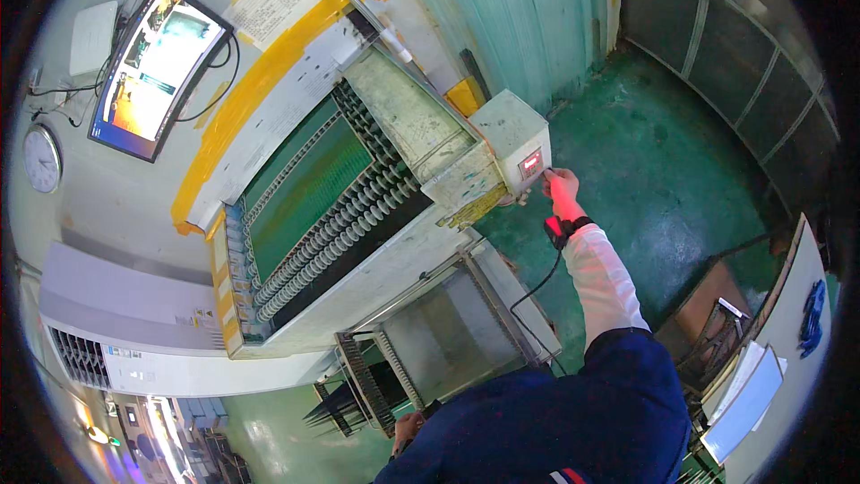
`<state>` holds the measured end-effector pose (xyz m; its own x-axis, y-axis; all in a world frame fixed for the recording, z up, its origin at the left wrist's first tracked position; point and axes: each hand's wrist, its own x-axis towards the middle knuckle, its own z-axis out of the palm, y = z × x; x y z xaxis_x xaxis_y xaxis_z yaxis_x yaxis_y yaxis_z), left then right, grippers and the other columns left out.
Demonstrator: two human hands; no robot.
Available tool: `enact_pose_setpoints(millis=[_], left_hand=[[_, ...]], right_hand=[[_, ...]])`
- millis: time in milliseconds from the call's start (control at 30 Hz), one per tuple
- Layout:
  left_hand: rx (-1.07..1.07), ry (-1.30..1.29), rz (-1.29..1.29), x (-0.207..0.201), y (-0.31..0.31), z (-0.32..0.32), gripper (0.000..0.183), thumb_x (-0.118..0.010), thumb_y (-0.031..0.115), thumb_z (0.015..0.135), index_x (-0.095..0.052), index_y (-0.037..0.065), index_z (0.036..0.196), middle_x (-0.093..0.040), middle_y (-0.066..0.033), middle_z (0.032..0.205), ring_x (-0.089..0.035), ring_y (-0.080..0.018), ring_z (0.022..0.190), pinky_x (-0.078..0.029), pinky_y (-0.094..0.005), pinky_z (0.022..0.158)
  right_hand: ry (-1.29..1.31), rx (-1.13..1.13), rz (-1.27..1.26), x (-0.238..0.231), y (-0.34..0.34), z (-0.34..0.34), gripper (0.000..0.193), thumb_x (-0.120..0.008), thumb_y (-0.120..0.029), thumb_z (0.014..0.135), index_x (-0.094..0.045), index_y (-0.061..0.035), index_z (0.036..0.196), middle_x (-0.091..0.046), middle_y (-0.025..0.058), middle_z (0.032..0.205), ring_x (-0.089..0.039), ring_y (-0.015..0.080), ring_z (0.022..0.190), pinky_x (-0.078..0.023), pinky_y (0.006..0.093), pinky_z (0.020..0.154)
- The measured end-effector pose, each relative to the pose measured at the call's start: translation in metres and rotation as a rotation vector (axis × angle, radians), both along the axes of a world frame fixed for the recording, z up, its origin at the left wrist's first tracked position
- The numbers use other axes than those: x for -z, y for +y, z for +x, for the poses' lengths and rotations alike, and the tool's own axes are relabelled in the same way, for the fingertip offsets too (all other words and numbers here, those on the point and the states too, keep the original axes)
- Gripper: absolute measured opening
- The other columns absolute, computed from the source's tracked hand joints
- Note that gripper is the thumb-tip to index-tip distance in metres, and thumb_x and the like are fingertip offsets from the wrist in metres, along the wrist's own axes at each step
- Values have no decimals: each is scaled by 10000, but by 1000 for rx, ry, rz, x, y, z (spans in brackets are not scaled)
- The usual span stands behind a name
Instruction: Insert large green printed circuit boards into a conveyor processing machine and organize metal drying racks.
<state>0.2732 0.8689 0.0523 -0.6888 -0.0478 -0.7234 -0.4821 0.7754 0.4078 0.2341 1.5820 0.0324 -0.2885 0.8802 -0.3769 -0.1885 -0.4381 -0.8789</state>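
My right hand [563, 194] reaches out to a pale control box [518, 145]. Its fingertips are pressed together at the lower corner, beside a lit red display [531, 164]; whatever they pinch is hidden. A black strap with a red-and-black device [555, 231] sits on that wrist, and a black cable [528, 291] runs down from it. Low in the view, my left hand [408, 428] is curled beside a rack with toothed rails [365, 381]. My body partly covers it, so what it grips cannot be made out.
A roller conveyor machine [313, 282] carries a green panel [309, 188]. Below it stands a grey flat-topped stand [457, 327]. A monitor [159, 72] and a clock [42, 158] hang at left. On the right, papers [745, 403] and blue gloves [812, 318] lie on a board.
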Motion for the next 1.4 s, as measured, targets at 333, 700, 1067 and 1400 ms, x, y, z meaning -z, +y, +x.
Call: enact_pose_setpoints(millis=[333, 700, 1067, 1400], left_hand=[[-153, 32, 65, -56, 65, 3, 255, -626, 282, 830, -639, 31, 788, -617, -32, 691, -534, -110, 582, -411, -250, 519], [-151, 256, 179, -30, 51, 2, 168, -701, 158, 748, -619, 25, 810, -623, -77, 672, -565, -149, 515, -444, -285, 478], [970, 607, -354, -8, 52, -15, 437, -730, 301, 643, -640, 226, 1064, -572, -158, 999, -544, -336, 921, -458, -454, 797], [1238, 185, 10, 67, 62, -33, 296, -501, 287, 819, -629, 186, 1066, -628, -140, 1000, -597, -336, 918, -472, -446, 757]], right_hand=[[9, 48, 2, 4, 9, -3, 169, -624, -114, 807, -558, 13, 899, -556, 24, 669, -507, 103, 531, -424, 243, 459], [-34, -439, 182, 63, -33, 46, 131, -624, -92, 766, -533, -43, 686, -490, 34, 568, -447, 141, 434, -346, 287, 388], [-42, -708, -484, 76, -136, 121, 148, -620, -178, 779, -511, -105, 710, -541, 9, 671, -543, 140, 572, -457, 285, 499], [-229, -1079, 638, 243, -177, 261, 201, -666, -145, 679, -497, -77, 763, -522, 45, 637, -576, 154, 615, -451, 340, 499]])
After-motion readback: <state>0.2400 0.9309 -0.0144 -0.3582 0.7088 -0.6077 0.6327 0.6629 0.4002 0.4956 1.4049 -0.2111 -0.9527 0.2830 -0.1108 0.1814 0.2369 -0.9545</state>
